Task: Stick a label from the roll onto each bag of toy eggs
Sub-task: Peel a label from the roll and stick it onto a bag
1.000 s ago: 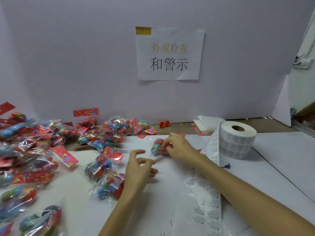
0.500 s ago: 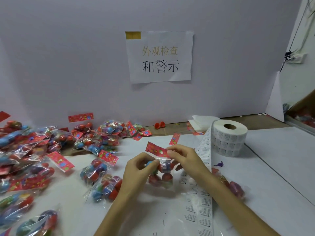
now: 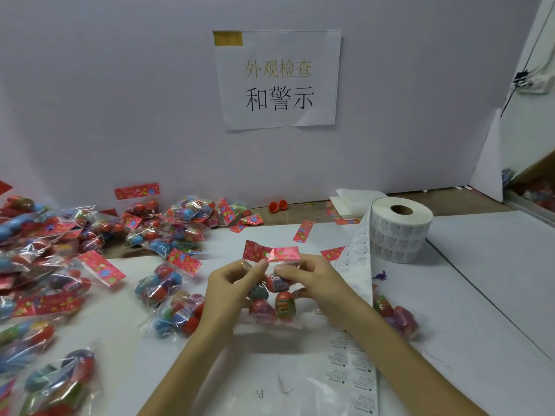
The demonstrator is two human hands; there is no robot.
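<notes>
Person's L hand (image 3: 231, 283) and R hand (image 3: 312, 280) both hold one bag of toy eggs (image 3: 273, 307) at centre of the white table (image 3: 480, 295), lifted a bit w/ its bottom edge near the surface. L thumb + forefinger pinch the clear plastic just under the bag's red header card (image 3: 271, 253). R fingers are curled round the bag's upper right part, also grasping it. The card stands above both hands, slightly creased in the middle. Eggs inside are red, pink and teal, some w/ printed wraps.

Label roll (image 3: 401, 232) sits upright on the table, far right of the hands, well apart from the bag. A strip of labels (image 3: 357, 265) runs off the roll's left side toward the near edge, passing under the R forearm. Whether a label is on the held bag: can't tell.

Another bag (image 3: 399, 316) lies just right of the R forearm, partly on the strip. A pile of bags (image 3: 60, 250) covers the left side, far to near, w/ a couple more lying btwn the pile and the L hand. A loose red card (image 3: 303, 231) lies beyond the hands. A tiny purple toy (image 3: 380, 276) sits by the roll's near side. Two red egg halves (image 3: 277, 205) rest at the foot of the back wall, folded white sheets (image 3: 357, 199) behind the roll. A paper sign (image 3: 277, 79) w/ Chinese text hangs on the wall.
</notes>
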